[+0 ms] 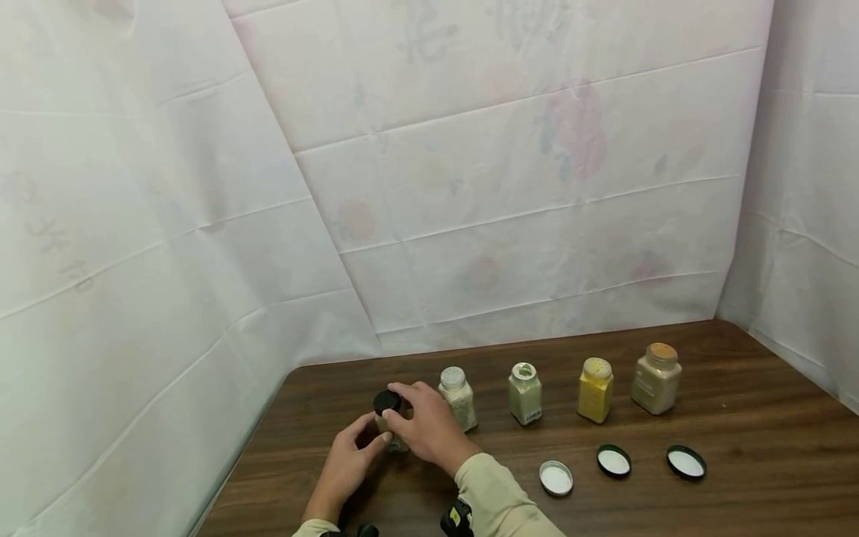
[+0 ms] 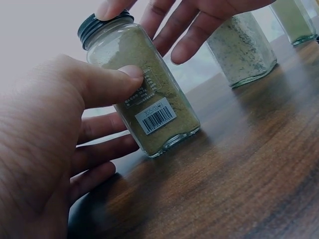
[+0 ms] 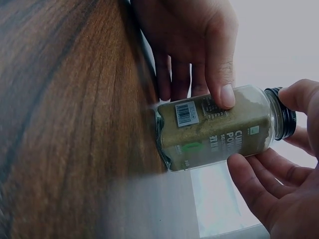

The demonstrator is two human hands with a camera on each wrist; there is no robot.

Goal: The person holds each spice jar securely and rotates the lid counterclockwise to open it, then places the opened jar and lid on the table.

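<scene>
A square glass spice jar (image 3: 214, 132) of brownish-green powder, its label partly reading "CUMIN PO…", stands on the wooden table and bears a black lid (image 1: 385, 401). My left hand (image 1: 344, 466) holds the jar's body between thumb and fingers; the thumb (image 2: 130, 72) lies above a barcode sticker. From the other side my right hand (image 1: 435, 425) pinches the black lid with thumb and index finger, its other fingers spread beside the glass. Just right of it stands a jar of pale, green-flecked contents (image 1: 460, 403) with a shaker top, partly behind my right hand.
Farther right stand a pale green jar (image 1: 526, 400), a yellow jar (image 1: 594, 395) and a tan jar (image 1: 655, 386) with an orange-dusted top. Three loose lids lie before them: a left lid (image 1: 556, 477), a middle lid (image 1: 614, 462), a right lid (image 1: 686, 463). White sheeting (image 1: 537, 253) hangs behind.
</scene>
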